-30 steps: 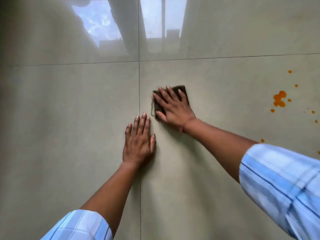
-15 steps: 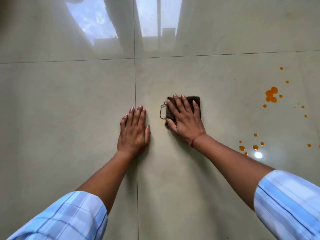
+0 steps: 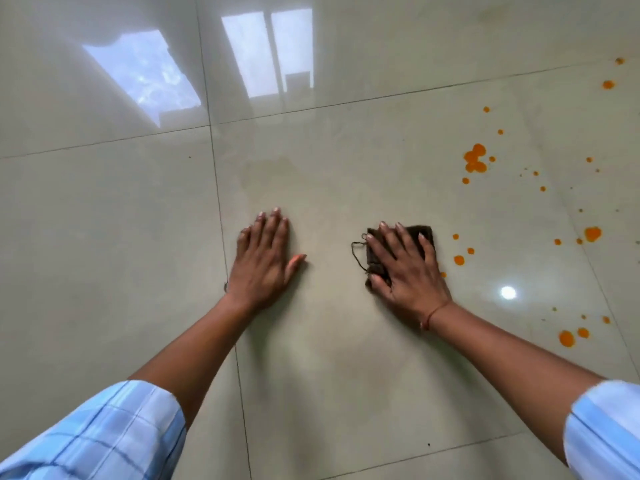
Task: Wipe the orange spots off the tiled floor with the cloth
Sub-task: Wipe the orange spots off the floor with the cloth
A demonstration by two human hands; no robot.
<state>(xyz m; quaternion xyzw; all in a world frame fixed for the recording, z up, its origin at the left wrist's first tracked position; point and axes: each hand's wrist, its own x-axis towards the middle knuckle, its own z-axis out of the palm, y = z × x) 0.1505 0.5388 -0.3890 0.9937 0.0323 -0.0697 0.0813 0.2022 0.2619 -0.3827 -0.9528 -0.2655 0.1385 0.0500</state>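
Observation:
My right hand (image 3: 407, 268) lies flat on a dark brown folded cloth (image 3: 420, 232), pressing it onto the glossy beige tiled floor (image 3: 329, 358). A loose thread trails from the cloth's left edge. Orange spots (image 3: 475, 159) are scattered to the right of the cloth: a cluster further away, small drops (image 3: 459, 260) just beside the cloth, and bigger drops (image 3: 567, 338) nearer at the right. My left hand (image 3: 263, 261) rests palm down on the tile, fingers together, a hand's width left of the cloth.
Grout lines (image 3: 221, 216) cross the floor left of my left hand and beyond both hands. Window reflections (image 3: 266, 53) and a bright light glare (image 3: 508, 292) shine on the tiles. Blue checked sleeves (image 3: 104, 434) cover my upper arms.
My right hand has slid the cloth to the right and nearer to me, close to the orange drops. The view has shifted, showing more spots on the right. My left hand stays flat.

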